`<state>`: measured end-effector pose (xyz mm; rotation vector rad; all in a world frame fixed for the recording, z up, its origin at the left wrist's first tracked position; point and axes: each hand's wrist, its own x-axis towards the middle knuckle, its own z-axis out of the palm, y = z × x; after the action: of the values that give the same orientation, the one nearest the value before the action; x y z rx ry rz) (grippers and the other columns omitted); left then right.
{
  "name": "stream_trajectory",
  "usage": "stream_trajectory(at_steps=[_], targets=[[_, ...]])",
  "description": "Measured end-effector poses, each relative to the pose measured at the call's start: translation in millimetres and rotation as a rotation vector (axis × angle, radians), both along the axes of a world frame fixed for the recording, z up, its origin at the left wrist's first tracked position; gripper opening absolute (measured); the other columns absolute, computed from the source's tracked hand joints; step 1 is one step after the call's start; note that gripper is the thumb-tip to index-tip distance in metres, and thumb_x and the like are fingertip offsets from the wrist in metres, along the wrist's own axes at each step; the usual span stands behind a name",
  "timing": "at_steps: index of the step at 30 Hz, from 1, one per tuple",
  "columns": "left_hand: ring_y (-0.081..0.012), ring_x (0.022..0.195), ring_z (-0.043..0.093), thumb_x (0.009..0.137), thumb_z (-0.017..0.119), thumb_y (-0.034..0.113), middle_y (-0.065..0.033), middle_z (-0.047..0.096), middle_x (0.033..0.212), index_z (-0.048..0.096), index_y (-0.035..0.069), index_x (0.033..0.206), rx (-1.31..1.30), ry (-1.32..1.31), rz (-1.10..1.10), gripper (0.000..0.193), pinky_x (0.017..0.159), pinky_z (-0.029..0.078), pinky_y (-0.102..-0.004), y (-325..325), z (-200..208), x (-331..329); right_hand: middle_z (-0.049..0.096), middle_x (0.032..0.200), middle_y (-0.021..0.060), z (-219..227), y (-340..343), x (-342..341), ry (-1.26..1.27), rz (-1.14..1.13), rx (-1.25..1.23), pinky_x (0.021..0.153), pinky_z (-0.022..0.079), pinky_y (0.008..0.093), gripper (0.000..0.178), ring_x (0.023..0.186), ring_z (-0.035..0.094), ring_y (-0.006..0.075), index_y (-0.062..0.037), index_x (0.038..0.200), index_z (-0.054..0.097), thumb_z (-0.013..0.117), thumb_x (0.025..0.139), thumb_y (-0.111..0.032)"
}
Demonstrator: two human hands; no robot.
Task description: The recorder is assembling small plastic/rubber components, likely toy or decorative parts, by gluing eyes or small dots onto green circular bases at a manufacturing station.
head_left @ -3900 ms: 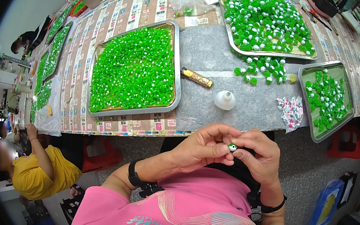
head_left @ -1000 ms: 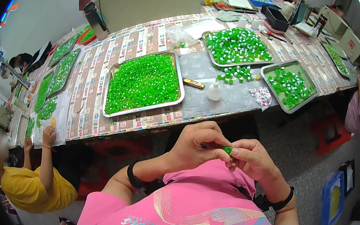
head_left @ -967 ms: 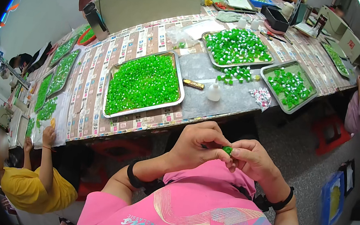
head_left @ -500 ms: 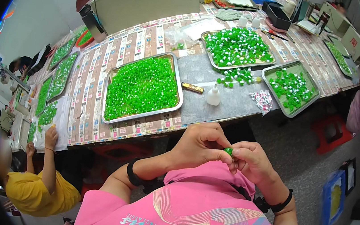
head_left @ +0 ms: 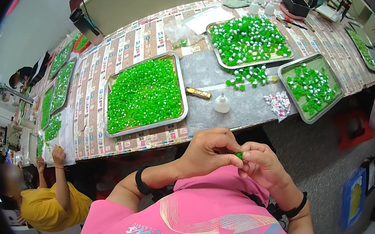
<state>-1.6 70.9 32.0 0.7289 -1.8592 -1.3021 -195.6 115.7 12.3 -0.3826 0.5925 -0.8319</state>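
A small green piece (head_left: 239, 155) is pinched between my two hands, in front of my chest and just off the table's edge. My left hand (head_left: 209, 152) has its thumb and forefinger closed on one side of it. From the other side, the fingers of my right hand (head_left: 263, 163) press on it and partly cover it. Beyond my hands stands a white squeeze bottle with a thin nozzle (head_left: 222, 103). To the left lies a metal tray (head_left: 187, 93) spread with many small green pieces with white specks.
A second tray (head_left: 245, 69) at the back holds green-and-white pieces, with some loose ones spilled before it. Another tray (head_left: 306, 118) stands right, beside a patterned cloth scrap (head_left: 279, 105). A gold-and-dark stick (head_left: 198, 92) lies near the bottle. A person in yellow (head_left: 57, 206) works at left.
My view has shifted slightly, so table and trays sit a little differently. Both hands stay together on the small green piece, with only slight finger movement.
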Motion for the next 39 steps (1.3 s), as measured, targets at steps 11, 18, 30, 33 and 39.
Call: stream_trajectory(at_steps=[11, 18, 30, 33, 39], targets=[[-0.0124, 0.078, 0.06, 0.074, 0.073, 0.001, -0.0052, 0.062, 0.085, 0.066, 0.0, 0.098, 0.295, 0.16, 0.037, 0.024, 0.073, 0.05, -0.0237, -12.5, -7.0, -3.3, 0.059, 0.083, 0.0047, -3.1, -17.6, -3.0, 0.088, -0.062, -0.061, 0.059, 0.051, 0.0241, 0.018, 0.069, 0.059, 0.0108, -0.0015, 0.097, 0.056, 0.066, 0.082, -0.004], [-0.0129, 0.092, 0.061, 0.085, 0.063, 0.004, -0.0087, 0.064, 0.1, 0.06, -0.002, 0.109, 0.675, 0.235, 0.01, 0.025, 0.082, 0.051, -0.0259, -4.1, -3.9, -7.8, 0.061, 0.091, 0.0057, 8.0, -15.6, -4.4, 0.37, -0.236, -0.364, 0.066, 0.052, 0.0225, 0.026, 0.08, 0.062, 0.0109, -0.002, 0.102, 0.054, 0.067, 0.08, 0.002], [-0.0146, 0.086, 0.062, 0.087, 0.061, 0.004, -0.0101, 0.063, 0.099, 0.062, -0.004, 0.104, 0.771, 0.235, -0.019, 0.019, 0.079, 0.052, -0.0273, 8.1, -4.7, -22.8, 0.062, 0.09, 0.0073, 8.1, 9.6, -11.5, 0.687, -0.401, -0.752, 0.07, 0.053, 0.0225, 0.024, 0.082, 0.066, 0.0134, 0.0002, 0.104, 0.059, 0.065, 0.08, 0.004], [-0.015, 0.084, 0.062, 0.087, 0.061, 0.005, -0.0098, 0.063, 0.097, 0.061, -0.003, 0.102, 0.845, 0.291, 0.0, 0.017, 0.077, 0.052, -0.0272, 12.9, -8.4, -24.1, 0.062, 0.09, 0.0073, 7.7, 12.5, -15.3, 0.715, -0.386, -0.8, 0.071, 0.054, 0.0232, 0.024, 0.082, 0.066, 0.0144, 0.0006, 0.104, 0.06, 0.065, 0.08, 0.004], [-0.0153, 0.085, 0.062, 0.087, 0.061, 0.003, -0.0078, 0.061, 0.094, 0.06, -0.002, 0.097, 0.775, 0.264, -0.049, 0.011, 0.078, 0.052, -0.0284, 11.5, -5.7, -31.3, 0.064, 0.093, 0.0093, -2.1, 13.5, -19.9, 0.525, -0.394, -0.677, 0.074, 0.054, 0.0244, 0.022, 0.083, 0.066, 0.0152, 0.0027, 0.102, 0.06, 0.066, 0.081, 0.002]])
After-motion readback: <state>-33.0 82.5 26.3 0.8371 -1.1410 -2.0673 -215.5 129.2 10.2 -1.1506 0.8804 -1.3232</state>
